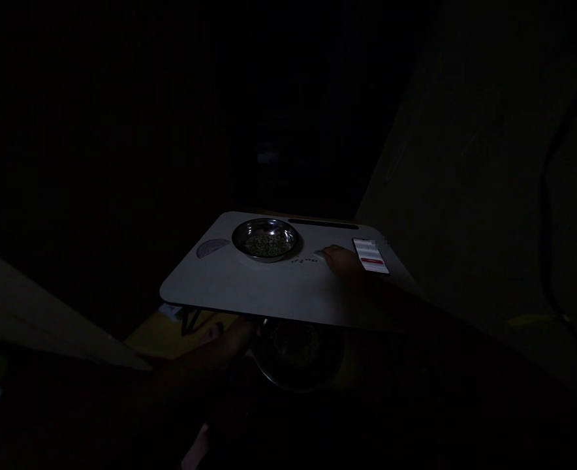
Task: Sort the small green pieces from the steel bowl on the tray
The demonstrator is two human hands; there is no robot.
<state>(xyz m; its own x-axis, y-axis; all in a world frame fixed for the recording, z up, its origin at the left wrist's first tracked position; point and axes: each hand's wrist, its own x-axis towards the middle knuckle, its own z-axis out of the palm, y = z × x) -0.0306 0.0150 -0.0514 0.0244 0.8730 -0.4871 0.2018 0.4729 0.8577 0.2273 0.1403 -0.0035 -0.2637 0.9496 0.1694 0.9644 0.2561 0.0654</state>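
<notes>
The scene is very dark. On a white lap table (249, 294) sits a shiny metal bowl (265, 256) with small greenish bits in it. My right hand (340, 259) rests on the tabletop, right of that bowl, its fingers drawn together by a few small dark marks or bits. A pale spot shows at its fingertips; whether it is a nail or a held thing I cannot tell. Below the table's near edge, my left hand (239, 334) grips the left rim of a second, larger metal bowl (298, 382), which also contains small bits. Shadow hides most of its fingers.
A phone (371, 256) with a lit screen lies on the table's right side. At the left lies a half-round protractor (213, 247). A dark slot (322, 224) runs along the far edge. A folding leg (189, 321) stands underneath. A wall (465, 163) rises at right.
</notes>
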